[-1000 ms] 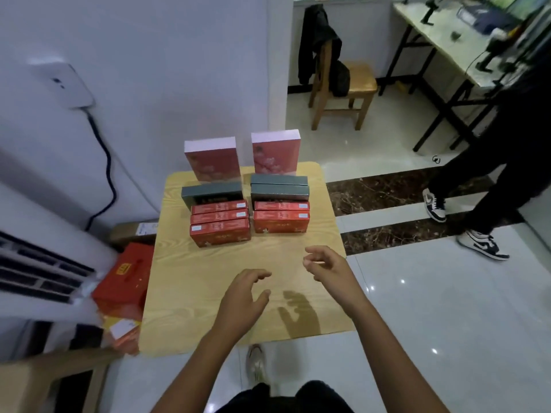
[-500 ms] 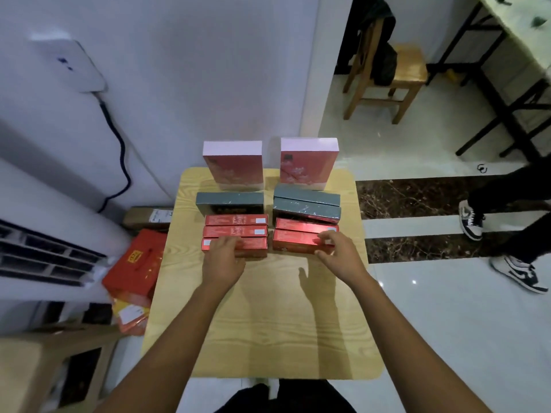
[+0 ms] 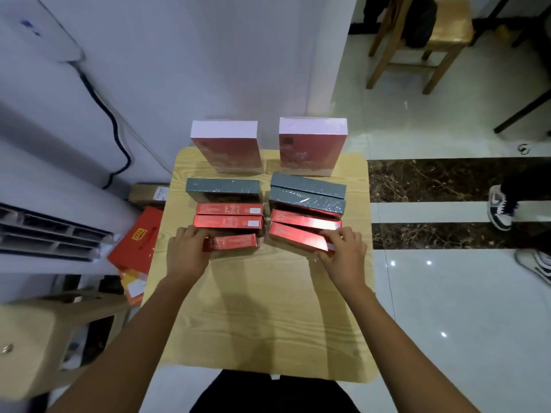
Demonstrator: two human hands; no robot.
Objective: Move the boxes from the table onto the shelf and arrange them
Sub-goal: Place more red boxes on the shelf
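Note:
Two columns of boxes stand on the light wooden table (image 3: 262,323). At the back are two pink-topped red boxes (image 3: 226,147) (image 3: 311,147), then grey boxes (image 3: 223,187) (image 3: 307,193), then slim red boxes. My left hand (image 3: 186,254) grips the left end of the nearest left red box (image 3: 231,242), which is tilted up off the stack. My right hand (image 3: 344,256) holds the right end of the nearest right red box (image 3: 298,238), also tilted. No shelf is in view.
A white air conditioner (image 3: 44,228) stands at the left with red packages (image 3: 140,242) on the floor beside it. A beige stool (image 3: 44,338) sits lower left. A wooden chair (image 3: 417,40) stands at the back right. Another person's shoes (image 3: 501,207) are on the right.
Both hands reached forward from above the bare table front to the nearest red boxes, closed on their outer ends, and tilted them up. The camera moved closer over the table.

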